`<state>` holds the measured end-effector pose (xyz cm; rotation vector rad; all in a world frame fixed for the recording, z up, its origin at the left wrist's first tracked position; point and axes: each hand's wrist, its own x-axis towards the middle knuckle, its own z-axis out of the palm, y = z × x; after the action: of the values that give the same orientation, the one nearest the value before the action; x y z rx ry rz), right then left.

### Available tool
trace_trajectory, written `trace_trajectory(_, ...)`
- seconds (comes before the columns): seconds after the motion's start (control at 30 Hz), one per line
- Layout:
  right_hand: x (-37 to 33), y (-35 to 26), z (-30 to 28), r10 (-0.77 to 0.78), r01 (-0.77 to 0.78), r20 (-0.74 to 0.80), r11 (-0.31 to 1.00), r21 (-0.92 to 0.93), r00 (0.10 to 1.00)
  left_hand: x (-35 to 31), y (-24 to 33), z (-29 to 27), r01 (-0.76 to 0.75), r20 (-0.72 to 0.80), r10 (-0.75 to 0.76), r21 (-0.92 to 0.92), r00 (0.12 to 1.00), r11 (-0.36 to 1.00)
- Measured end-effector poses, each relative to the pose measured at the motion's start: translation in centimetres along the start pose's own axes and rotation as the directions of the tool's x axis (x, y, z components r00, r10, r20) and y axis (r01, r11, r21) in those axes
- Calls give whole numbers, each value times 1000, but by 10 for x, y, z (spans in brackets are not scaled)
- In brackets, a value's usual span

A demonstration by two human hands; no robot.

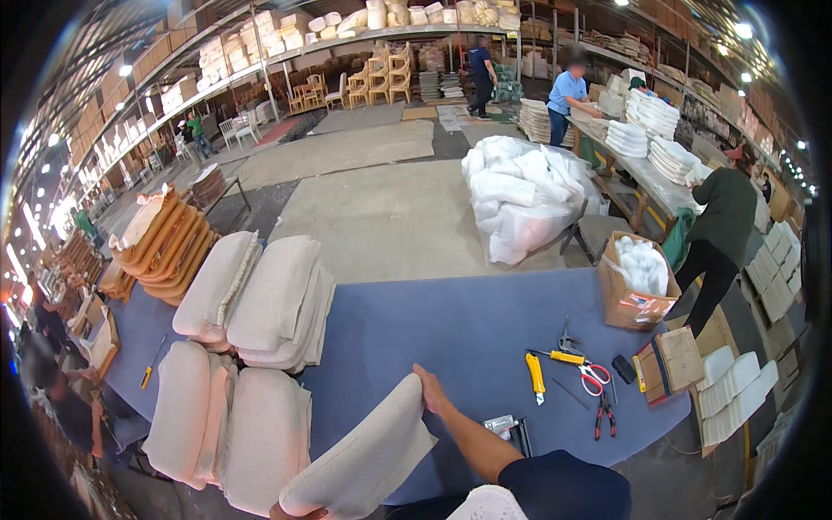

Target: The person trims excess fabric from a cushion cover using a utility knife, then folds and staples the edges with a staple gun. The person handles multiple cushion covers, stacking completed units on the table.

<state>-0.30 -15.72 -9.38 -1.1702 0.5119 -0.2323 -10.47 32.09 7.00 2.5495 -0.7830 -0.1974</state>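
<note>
Between my hands I hold a beige fabric-covered seat pad (364, 446), tilted above the near edge of the blue-topped table (407, 321). My right hand (431, 390) is closed on its far upper edge. At the lower edge of the view my left hand (299, 513) grips the near end, its fingers mostly hidden under the pad. Just left of it are stacked beige pads, a near stack (264, 425) and a far stack (276, 290), with others beside them. A staple gun (507, 426), partly covered by my forearm, lies right of the held pad.
On the table's right lie a yellow utility knife (536, 378), red-handled scissors (594, 377), pliers (604, 416) and a carton of white stuffing (637, 282). A screwdriver (152, 368) and brown seat stack (165, 247) are left. Co-workers stand around; one in dark clothes (724, 212) is at right.
</note>
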Motion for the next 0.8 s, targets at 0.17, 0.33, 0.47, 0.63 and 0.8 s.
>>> trace_trajectory(0.17,2,-75,24,-267,236,-92,936,-261,959,-11,45,33,257,-48,-379,-656,924,709)
trace_trajectory(0.33,-49,-290,27,-673,617,121,573,-539,730,43,86,84,122,-47,-298,-842,953,525)
trace_trajectory(0.47,-117,-355,75,-740,629,340,143,-764,581,81,104,77,-6,-64,-225,-967,972,253)
trace_trajectory(0.63,-124,-281,111,-683,727,641,-234,-646,350,123,126,22,-154,-231,-26,-724,973,672)
trace_trajectory(0.8,-187,-278,145,-587,828,674,-10,-560,449,166,205,-10,-463,-628,68,-492,775,737)
